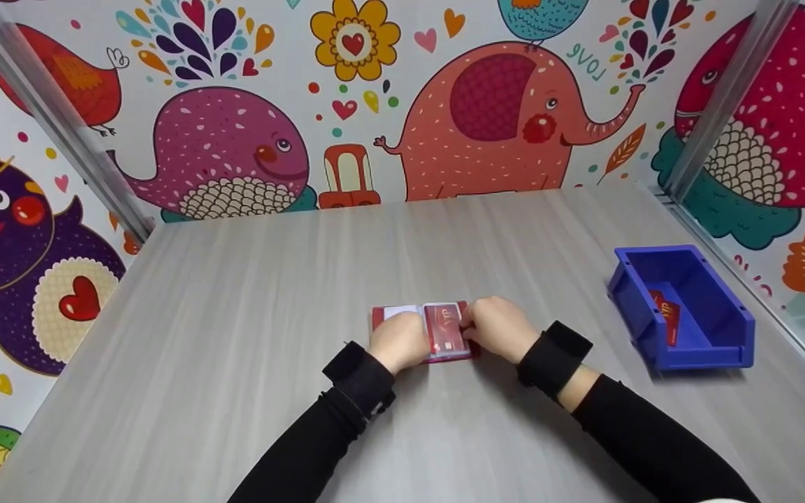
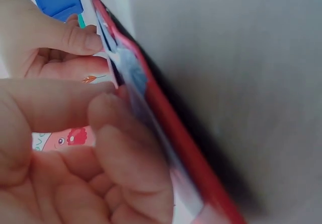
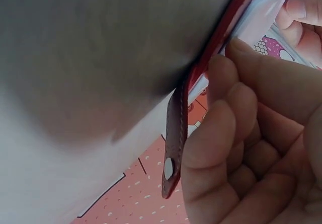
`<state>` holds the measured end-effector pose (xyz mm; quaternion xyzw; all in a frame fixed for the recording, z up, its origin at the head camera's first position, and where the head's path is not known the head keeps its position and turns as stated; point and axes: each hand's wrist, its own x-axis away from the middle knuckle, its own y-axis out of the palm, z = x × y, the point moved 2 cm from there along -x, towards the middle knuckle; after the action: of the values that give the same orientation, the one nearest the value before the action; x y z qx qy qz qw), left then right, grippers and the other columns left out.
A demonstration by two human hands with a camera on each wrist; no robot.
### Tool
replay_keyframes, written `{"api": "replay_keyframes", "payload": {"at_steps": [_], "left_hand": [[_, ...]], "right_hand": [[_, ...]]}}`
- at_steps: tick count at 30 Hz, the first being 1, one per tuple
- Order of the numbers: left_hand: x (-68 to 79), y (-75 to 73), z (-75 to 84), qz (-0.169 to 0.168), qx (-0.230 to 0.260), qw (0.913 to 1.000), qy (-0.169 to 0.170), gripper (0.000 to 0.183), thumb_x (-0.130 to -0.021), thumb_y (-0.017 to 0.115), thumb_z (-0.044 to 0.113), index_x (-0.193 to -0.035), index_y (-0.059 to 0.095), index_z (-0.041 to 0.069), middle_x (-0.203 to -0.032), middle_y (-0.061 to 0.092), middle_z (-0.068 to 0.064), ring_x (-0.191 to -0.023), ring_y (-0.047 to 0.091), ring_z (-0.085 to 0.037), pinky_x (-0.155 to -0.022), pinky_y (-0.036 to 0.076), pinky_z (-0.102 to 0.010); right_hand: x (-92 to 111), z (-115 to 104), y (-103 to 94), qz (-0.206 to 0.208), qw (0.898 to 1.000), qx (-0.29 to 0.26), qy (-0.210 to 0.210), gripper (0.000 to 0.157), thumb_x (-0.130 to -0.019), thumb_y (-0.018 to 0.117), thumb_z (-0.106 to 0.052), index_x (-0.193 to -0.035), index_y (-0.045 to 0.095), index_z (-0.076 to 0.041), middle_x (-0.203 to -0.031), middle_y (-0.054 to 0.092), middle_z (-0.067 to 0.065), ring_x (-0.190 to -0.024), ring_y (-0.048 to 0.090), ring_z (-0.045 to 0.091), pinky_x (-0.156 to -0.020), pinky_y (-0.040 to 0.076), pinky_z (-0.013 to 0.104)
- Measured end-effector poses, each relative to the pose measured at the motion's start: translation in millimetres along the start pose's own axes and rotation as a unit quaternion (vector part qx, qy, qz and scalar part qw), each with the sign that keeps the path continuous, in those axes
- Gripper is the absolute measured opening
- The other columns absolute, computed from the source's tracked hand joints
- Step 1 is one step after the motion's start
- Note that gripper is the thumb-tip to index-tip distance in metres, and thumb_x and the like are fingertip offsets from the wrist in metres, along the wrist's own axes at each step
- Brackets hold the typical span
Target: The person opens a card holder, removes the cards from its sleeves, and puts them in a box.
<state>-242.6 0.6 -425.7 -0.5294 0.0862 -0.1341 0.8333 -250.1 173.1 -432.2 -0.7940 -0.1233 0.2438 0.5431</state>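
A red card holder (image 1: 377,318) lies open on the table, with clear sleeves inside. A red card (image 1: 446,325) with "VIP" lettering, upside down in the head view, shows in its right-hand sleeve. My left hand (image 1: 400,341) lies over the middle of the holder, thumb and forefinger pinching at its inner sleeves (image 2: 132,70). At the right edge, my right hand (image 1: 502,327) pinches the sleeve edge beside the card, its other fingers curled. A strap (image 3: 176,133) with a metal snap sticks out from the holder below the right fingers. The fingertips hide part of the card's edge.
A blue plastic bin (image 1: 706,353) stands on the right side of the table, with red cards (image 1: 668,321) inside. Wall panels with cartoon animals border the table (image 1: 235,314) at the back and sides. Both wrists wear black bands.
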Motion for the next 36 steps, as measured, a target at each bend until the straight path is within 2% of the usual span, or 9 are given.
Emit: {"api": "replay_keyframes", "payload": {"at_steps": [6, 11, 19, 28, 36], "left_hand": [[-2.4, 0.4, -2.6, -0.012, 0.005, 0.9996, -0.023, 0.020, -0.083, 0.066, 0.015, -0.067, 0.058, 0.008, -0.076, 0.063, -0.007, -0.065, 0.052, -0.021, -0.065, 0.049, -0.042], [-3.9, -0.4, -5.0, -0.014, 0.024, 0.9991, -0.031, 0.024, -0.083, 0.072, 0.022, -0.068, 0.059, 0.010, -0.078, 0.064, -0.006, -0.065, 0.053, -0.020, -0.065, 0.049, -0.042], [-4.9, 0.3, -5.7, -0.018, 0.029, 0.9991, -0.025, 0.027, -0.083, 0.074, 0.027, -0.068, 0.060, 0.010, -0.082, 0.066, -0.007, -0.067, 0.054, -0.020, -0.067, 0.050, -0.042], [-5.4, -0.5, -6.4, -0.031, 0.032, 0.9986, -0.029, 0.027, -0.085, 0.074, 0.029, -0.070, 0.060, 0.010, -0.081, 0.064, -0.006, -0.066, 0.053, -0.020, -0.067, 0.049, -0.040], [-4.4, -0.3, -9.0, -0.026, 0.037, 0.9989, -0.015, 0.039, -0.085, 0.074, 0.027, -0.059, 0.048, 0.016, -0.064, 0.051, 0.001, -0.057, 0.047, -0.016, -0.056, 0.041, -0.033]], "right_hand": [[-1.8, 0.4, 0.7, 0.003, 1.000, 0.004, 0.006, 0.013, -0.076, 0.082, -0.005, -0.068, 0.071, -0.008, -0.066, 0.066, 0.000, -0.059, 0.054, 0.015, -0.059, 0.048, 0.036], [-2.1, 0.0, 0.1, 0.006, 1.000, 0.000, 0.008, 0.012, -0.075, 0.083, -0.005, -0.069, 0.072, -0.008, -0.067, 0.067, 0.000, -0.061, 0.058, 0.016, -0.060, 0.049, 0.037], [-1.1, 0.9, -0.9, 0.010, 1.000, 0.006, 0.002, 0.010, -0.073, 0.085, -0.007, -0.070, 0.075, -0.008, -0.069, 0.069, 0.000, -0.065, 0.064, 0.020, -0.062, 0.051, 0.037], [-1.4, -0.1, -1.1, 0.001, 1.000, -0.002, 0.013, 0.008, -0.076, 0.084, -0.007, -0.073, 0.076, -0.006, -0.070, 0.070, 0.000, -0.065, 0.062, 0.018, -0.063, 0.052, 0.036], [-1.7, 0.5, -0.6, -0.005, 1.000, -0.006, 0.010, 0.008, -0.077, 0.083, -0.006, -0.072, 0.076, -0.006, -0.068, 0.069, 0.000, -0.061, 0.059, 0.013, -0.059, 0.050, 0.034]]}}
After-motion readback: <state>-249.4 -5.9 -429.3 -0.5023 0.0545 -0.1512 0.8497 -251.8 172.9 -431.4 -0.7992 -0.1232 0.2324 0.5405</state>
